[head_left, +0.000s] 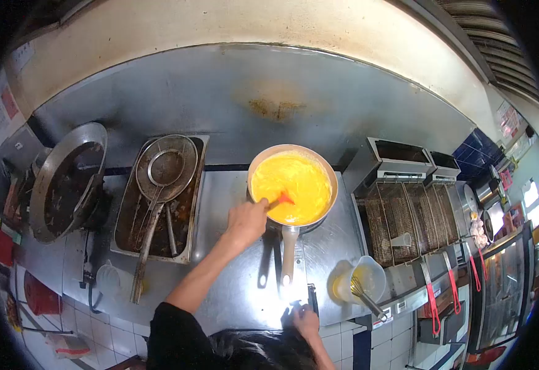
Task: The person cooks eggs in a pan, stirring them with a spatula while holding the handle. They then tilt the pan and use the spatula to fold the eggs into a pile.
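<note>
Nearest to us, below the pan's handle, the right hand (307,320) rests at the front edge of the steel counter (238,290). We cannot tell whether its fingers are curled or spread. Just right of that handle stands a clear plastic jug (363,279) with yellow residue inside and a wire whisk (364,296) leaning in it. The pan (291,185) sits in the middle of the counter, its pale handle (288,253) pointing straight back toward us. Left of the handle and against the pan's near rim, the left hand (245,223) has its fingers clamped around the grip of a spatula (280,200). The spatula's red blade dips into the near part of the pan's contents. The pan is round with a light rim and is filled almost to the edge with bright yellow beaten egg (294,179). The egg looks glossy and uneven, with softer folds toward the middle. To the left of the pan lies a metal tray (190,240) holding two long-handled wire skimmers (165,166). Further left of it a large dark wok (66,182) tilts on its burner. To the right of the pan stand wire fryer baskets (405,222) with red-gripped handles. Behind the pan rises a stained steel wall panel (269,98).
</note>
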### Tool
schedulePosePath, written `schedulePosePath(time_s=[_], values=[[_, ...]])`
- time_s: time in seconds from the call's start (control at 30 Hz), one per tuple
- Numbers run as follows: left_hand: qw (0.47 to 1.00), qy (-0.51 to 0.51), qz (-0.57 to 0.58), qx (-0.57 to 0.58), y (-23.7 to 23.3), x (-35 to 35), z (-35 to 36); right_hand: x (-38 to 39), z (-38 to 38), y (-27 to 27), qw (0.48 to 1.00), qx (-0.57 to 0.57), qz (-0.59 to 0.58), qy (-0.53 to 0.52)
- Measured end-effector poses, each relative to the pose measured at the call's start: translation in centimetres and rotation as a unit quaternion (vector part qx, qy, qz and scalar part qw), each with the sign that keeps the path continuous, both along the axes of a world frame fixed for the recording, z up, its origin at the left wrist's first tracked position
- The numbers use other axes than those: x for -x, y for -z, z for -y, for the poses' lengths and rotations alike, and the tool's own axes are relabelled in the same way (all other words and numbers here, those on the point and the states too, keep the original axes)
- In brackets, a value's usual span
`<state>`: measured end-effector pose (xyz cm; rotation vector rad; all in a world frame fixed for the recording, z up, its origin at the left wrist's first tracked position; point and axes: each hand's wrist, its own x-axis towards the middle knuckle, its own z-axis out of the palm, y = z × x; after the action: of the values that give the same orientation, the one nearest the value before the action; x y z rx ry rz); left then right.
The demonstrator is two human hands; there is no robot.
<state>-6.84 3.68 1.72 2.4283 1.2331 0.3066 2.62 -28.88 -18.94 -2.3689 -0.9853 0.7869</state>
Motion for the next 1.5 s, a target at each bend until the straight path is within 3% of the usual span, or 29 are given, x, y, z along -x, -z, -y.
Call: schedulePosePath(time_s=[0.1,0.17,0.23,0.3,0.37,0.43,0.5,0.57,0.67,0.77,0.83,0.87,0.9,0.97,1.03,1.17,1.23,1.3,1.4,1.5], values=[[1.000,0.026,-0.012,0.008,-0.7,-0.1,0.0,0.4,0.7,1.3,0.997,0.073,0.006,0.040],[1.000,0.017,-0.002,-0.001,-0.8,-0.6,-1.1,0.8,-1.1,0.8,0.996,-0.042,-0.053,0.050],[0.999,-0.036,0.031,-0.023,1.1,-2.1,-2.5,0.1,-1.2,2.8,0.991,-0.005,-0.112,0.068],[0.999,-0.001,0.027,-0.039,2.6,-2.9,-1.5,-0.9,-0.1,6.8,0.997,-0.072,-0.039,-0.005],[0.997,0.055,0.048,-0.029,2.4,-2.3,0.5,-0.3,-0.4,6.7,0.995,-0.007,0.093,-0.048],[0.997,0.047,0.053,-0.028,1.2,-1.2,0.9,0.2,-0.5,6.8,0.985,0.000,0.165,-0.056],[0.998,0.035,0.044,-0.018,1.2,-0.6,1.1,0.4,-0.7,6.4,0.978,0.052,0.189,-0.072],[0.996,-0.037,0.047,-0.067,2.0,-1.7,0.9,0.7,-1.5,4.2,0.960,0.112,0.229,-0.113],[0.997,-0.014,0.070,-0.038,3.4,-1.8,3.2,-1.7,-1.6,2.5,0.953,0.153,0.205,-0.160],[0.998,0.003,0.065,-0.008,2.9,-1.0,2.3,-2.6,-3.2,-3.4,0.977,0.109,0.110,-0.148],[0.996,-0.057,0.054,-0.048,2.5,-0.6,0.9,-1.6,-4.9,-5.7,0.998,-0.031,0.048,-0.017],[0.994,-0.070,0.064,-0.052,3.1,-1.5,0.4,-1.7,-5.9,-5.4,0.988,-0.129,-0.083,0.008],[0.994,-0.076,0.061,-0.051,4.3,-2.2,0.3,-1.1,-7.5,-7.0,0.967,-0.182,-0.177,0.017],[0.996,-0.028,0.065,-0.051,5.8,-4.0,0.5,-1.3,-10.2,-5.9,0.869,-0.216,-0.441,0.059],[0.995,0.007,0.069,-0.066,4.1,-3.0,1.7,-1.1,-12.2,-7.1,0.788,-0.211,-0.575,0.063],[0.997,0.017,0.051,-0.055,3.3,-1.7,-0.1,0.2,-14.4,-8.2,0.726,-0.234,-0.635,0.122],[0.988,-0.050,0.110,-0.094,6.5,-3.5,-1.6,0.3,-14.4,-7.3,0.738,-0.245,-0.620,0.104],[0.990,-0.056,0.111,-0.066,6.4,-3.6,0.0,0.7,-13.6,-7.0,0.751,-0.266,-0.599,0.088],[0.996,0.042,0.073,-0.041,4.4,-2.8,2.4,-0.9,-13.6,-7.0,0.752,-0.236,-0.610,0.086],[0.994,0.025,0.083,-0.064,4.4,-1.4,0.3,-0.7,-13.8,-6.9,0.754,-0.259,-0.599,0.078]])
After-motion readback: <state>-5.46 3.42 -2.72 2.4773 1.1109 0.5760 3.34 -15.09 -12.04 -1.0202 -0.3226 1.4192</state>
